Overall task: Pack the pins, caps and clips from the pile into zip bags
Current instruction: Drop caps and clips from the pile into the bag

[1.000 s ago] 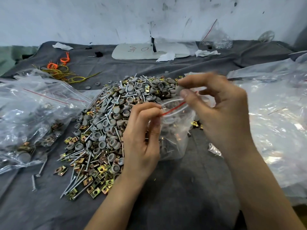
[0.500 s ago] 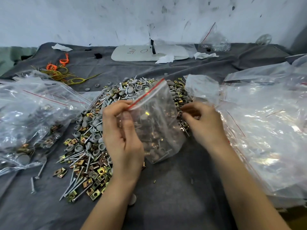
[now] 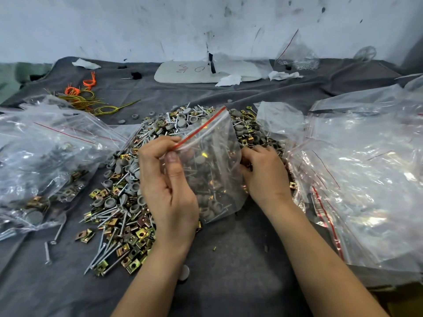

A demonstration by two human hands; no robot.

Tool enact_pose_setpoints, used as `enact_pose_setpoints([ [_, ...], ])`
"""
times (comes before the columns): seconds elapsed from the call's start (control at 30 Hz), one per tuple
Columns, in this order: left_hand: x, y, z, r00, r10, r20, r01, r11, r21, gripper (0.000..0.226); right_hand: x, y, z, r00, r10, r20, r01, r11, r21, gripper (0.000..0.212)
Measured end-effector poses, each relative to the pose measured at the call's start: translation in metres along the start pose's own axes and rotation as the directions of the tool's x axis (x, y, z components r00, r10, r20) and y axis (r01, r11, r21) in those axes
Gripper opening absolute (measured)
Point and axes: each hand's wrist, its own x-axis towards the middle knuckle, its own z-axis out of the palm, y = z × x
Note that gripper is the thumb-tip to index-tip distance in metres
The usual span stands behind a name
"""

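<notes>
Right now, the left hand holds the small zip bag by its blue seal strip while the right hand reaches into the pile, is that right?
Not quite: the seal strip is red, not blue. The head view shows the left hand holding the small zip bag by it while the right hand reaches into the pile.

Right hand [image 3: 263,172] fingers behind zip bag [image 3: 212,161]

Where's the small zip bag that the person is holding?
In the head view the small zip bag stands at centre over the pile, the left hand pinching its red strip, the right hand beside it on the right.
</notes>
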Motion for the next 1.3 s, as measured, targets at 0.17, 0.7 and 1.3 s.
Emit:
enact_pose_setpoints([
  [0.17, 0.000, 0.000, 0.001, 0.998, 0.024, 0.055, -0.025, 1.000, 0.003, 0.020, 0.002, -0.002, -0.010, 0.986, 0.086, -0.145, -0.037, 0.950, 0.311, 0.013],
  [0.7, -0.011, 0.007, 0.010, 0.940, 0.160, 0.302, -0.140, 0.986, -0.085, 0.020, -0.015, -0.029, -0.075, 0.902, -0.302, -0.308, 0.405, 0.839, 0.363, 0.013],
  [1.3, 0.000, 0.004, 0.005, 0.997, 0.076, -0.033, -0.081, 0.980, -0.181, 0.030, -0.004, -0.001, 0.000, 0.990, 0.112, 0.086, -0.116, 0.992, 0.047, 0.012],
])
